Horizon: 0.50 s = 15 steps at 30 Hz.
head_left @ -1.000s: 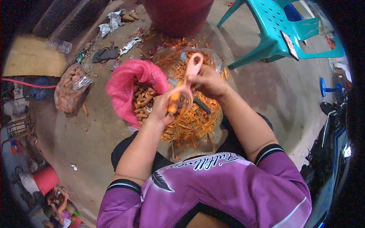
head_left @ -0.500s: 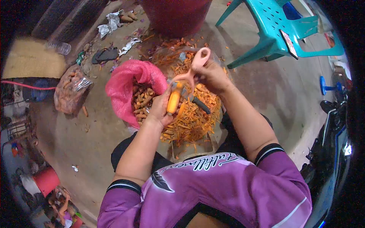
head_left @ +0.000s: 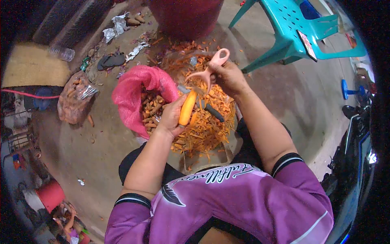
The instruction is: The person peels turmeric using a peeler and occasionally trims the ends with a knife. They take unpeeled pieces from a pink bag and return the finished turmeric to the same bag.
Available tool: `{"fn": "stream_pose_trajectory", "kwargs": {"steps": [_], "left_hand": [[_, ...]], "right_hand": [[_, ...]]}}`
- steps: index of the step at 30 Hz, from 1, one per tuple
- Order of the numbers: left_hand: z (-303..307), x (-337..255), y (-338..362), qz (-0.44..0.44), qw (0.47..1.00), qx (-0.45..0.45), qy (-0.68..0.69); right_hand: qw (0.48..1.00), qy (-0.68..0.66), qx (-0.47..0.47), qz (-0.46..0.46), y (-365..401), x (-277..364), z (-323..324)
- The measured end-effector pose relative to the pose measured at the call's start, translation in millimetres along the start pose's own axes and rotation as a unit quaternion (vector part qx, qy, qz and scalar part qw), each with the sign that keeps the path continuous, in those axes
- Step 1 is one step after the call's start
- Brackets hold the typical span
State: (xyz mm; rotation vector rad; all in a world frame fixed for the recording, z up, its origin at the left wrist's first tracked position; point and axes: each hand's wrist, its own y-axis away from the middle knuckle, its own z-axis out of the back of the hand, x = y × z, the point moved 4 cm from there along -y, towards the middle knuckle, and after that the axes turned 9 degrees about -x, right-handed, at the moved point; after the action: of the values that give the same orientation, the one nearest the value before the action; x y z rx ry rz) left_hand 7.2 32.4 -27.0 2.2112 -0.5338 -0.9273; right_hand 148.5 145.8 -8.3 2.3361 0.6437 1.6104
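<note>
My left hand (head_left: pixel 171 116) is wrapped round an orange carrot (head_left: pixel 187 109), its peeled side facing up. In my right hand (head_left: pixel 230 79) is a pink Y-shaped peeler (head_left: pixel 206 75), held by its handle with the looped end pointing up and away. The peeler's forked head is just above the carrot's far end. Below both hands spreads a heap of orange peelings (head_left: pixel 205 136), with a black handle (head_left: pixel 214 113) lying on it. Left of my left hand stands a pink mesh sack (head_left: pixel 126 99), rolled open, with unpeeled carrots (head_left: pixel 151 106) inside.
A dark red tub (head_left: pixel 187 16) stands beyond the peelings. On the right is a teal plastic chair (head_left: pixel 284 24) with a phone-like flat object (head_left: pixel 306 44) on it. A clear bag of carrots (head_left: pixel 75 99) and a black sandal (head_left: pixel 111 61) lie left. Another person (head_left: pixel 71 223) is at lower left.
My right hand and the peeler have shifted slightly; the peeler's head has lifted off the carrot's far end. The carrot is more exposed, still in my left hand.
</note>
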Motion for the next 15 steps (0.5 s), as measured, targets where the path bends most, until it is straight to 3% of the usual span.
{"fn": "stream_pose_trajectory", "kwargs": {"steps": [1,4,6,8,12,15], "left_hand": [[0.3,0.2,0.4,-0.009,1.0,-0.029,-0.002],[-4.8,-1.7,4.9,-0.036,0.998,-0.025,-0.042],[-2.4,-1.2,3.8,-0.05,0.997,0.006,-0.057],[4.1,-0.6,0.2,-0.039,0.998,0.018,-0.054],[12.5,0.0,-5.4,-0.018,1.0,0.004,0.011],[0.1,-3.1,4.4,0.003,0.999,0.025,0.03]], "right_hand": [[0.999,0.028,0.017,-0.03,5.0,-3.6,-7.2],[0.997,0.068,-0.024,0.004,-13.6,-7.5,7.9],[0.989,0.092,-0.1,0.05,-13.8,3.8,20.0],[0.997,0.014,-0.071,0.036,-15.1,-0.4,21.3],[0.982,-0.024,0.18,-0.051,23.9,-8.9,-25.5],[0.962,0.054,0.258,-0.071,37.7,-13.5,-37.2]]}}
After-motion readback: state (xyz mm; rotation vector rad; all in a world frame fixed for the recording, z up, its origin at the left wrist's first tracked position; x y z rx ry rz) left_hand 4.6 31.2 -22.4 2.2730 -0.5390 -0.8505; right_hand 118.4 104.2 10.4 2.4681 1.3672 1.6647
